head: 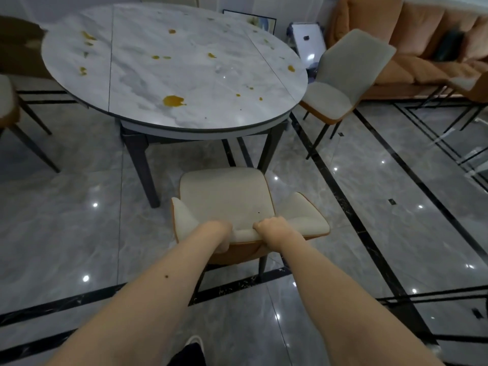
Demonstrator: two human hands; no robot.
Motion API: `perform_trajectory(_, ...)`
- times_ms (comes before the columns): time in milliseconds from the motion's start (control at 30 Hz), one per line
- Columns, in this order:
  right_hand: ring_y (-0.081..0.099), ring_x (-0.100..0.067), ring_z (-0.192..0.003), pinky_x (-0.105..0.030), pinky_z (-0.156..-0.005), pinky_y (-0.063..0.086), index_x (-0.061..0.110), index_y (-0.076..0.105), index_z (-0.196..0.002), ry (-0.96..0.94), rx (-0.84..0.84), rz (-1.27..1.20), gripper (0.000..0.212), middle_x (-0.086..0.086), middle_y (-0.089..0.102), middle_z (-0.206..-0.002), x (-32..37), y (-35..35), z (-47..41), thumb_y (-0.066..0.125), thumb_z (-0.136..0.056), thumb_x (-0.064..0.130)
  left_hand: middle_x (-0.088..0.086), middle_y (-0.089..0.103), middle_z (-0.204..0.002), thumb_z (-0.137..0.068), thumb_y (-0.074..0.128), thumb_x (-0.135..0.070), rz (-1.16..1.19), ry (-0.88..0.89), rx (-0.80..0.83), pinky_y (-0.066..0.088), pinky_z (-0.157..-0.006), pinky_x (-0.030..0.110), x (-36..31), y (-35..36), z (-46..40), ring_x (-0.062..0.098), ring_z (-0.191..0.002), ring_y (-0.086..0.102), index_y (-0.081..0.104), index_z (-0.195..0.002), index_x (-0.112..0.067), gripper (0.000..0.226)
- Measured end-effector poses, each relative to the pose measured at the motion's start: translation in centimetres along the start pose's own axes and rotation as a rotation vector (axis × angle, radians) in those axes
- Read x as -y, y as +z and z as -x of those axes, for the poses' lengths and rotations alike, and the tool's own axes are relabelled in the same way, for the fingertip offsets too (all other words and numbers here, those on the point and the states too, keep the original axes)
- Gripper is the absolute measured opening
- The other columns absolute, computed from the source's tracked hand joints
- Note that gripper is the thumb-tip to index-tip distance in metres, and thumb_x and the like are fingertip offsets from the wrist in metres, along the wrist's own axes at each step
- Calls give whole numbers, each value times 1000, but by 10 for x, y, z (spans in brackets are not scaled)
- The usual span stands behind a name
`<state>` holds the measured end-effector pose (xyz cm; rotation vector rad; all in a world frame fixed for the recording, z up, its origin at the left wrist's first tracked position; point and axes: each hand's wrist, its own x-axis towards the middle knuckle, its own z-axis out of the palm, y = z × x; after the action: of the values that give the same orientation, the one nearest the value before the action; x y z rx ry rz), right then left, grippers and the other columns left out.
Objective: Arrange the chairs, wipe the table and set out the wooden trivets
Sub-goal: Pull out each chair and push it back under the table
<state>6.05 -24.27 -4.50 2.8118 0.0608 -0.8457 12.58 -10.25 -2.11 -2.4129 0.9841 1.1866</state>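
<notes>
My left hand (220,228) and right hand (269,227) clasping the backrest top of the near cream chair (224,194), its seat facing the round marble surface (184,75), orange spills (173,100) spattered across it, second chair (340,83) at right

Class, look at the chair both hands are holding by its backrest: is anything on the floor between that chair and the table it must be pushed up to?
Nothing visible blocks it. The chair, gripped by the left hand and right hand, faces the table across bare floor; its seat front sits between two table legs.
</notes>
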Motion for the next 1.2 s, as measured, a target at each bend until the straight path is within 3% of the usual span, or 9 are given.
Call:
perform_trajectory(267,61,-26,-104,-37,-83,46,14,54,-118,18,-83,42,30,-5,62,-115,-14,-33,-52,57,-88,10,10,54,-124,-83,65,-22,6,-47,-198,46,-91,31,35,-31,-38,25,-113,55,52,-125,-11,45)
perform_trajectory(467,60,-26,-101,-40,-102,38,16,54,-112,10,-220,-90,26,-4,65,-107,-29,-26,-57,58,-86,12,8,57,-123,-83,65,-24,-3,-107,-291,47,-89,31,34,-35,-51,24,-112,56,52,-124,-13,45)
perform_trajectory(633,54,-23,-101,-35,-86,44,18,51,-114,-36,-241,-309,34,-4,58,-110,-64,-11,-36,65,-84,21,7,56,-125,-83,65,-18,7,-193,-304,44,-92,32,25,-34,-49,24,-115,55,49,-124,-15,45)
perform_trajectory(933,58,-27,-100,-38,-79,45,18,46,-124,-256,-260,-164,41,-6,59,-115,-97,1,-49,58,-90,35,7,58,-126,-90,56,-16,94,-406,-333,44,-92,33,12,-33,-56,24,-116,56,53,-124,-18,34)
perform_trajectory(1200,59,-26,-100,-38,-82,46,18,47,-121,-285,-235,-123,37,-6,59,-114,-128,-5,-68,57,-90,36,7,60,-124,-90,56,-17,110,-451,-370,45,-91,32,-2,-48,-74,24,-114,58,55,-123,-15,33)
